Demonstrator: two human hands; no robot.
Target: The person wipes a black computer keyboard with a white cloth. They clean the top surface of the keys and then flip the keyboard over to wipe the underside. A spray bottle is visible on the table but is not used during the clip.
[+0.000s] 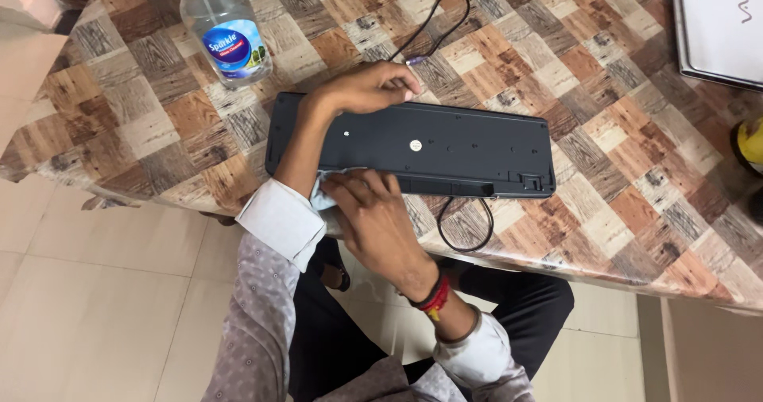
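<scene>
Keyboard (445, 143) lies face down on the table (620, 92), underside up, long edge parallel to the table's near edge, close to that edge. Its black cable (445, 20) loops away past the far edge; another loop of cable hangs off the near table edge below the keyboard.

Your left hand (369, 88) sits curled over the keyboard's far edge near the left end, fingers bent down onto it, steadying it. Your right hand (373, 211) presses a light cloth (322, 195) against the near edge at the left end; fingers are flat and together on top of the cloth, most of the cloth hidden under the hand.

Bottle (225, 28), clear plastic with a blue label, stands just beyond the keyboard's left corner, not touching. Laptop (719, 24), silver, closed, is at the far right corner, well apart.
</scene>
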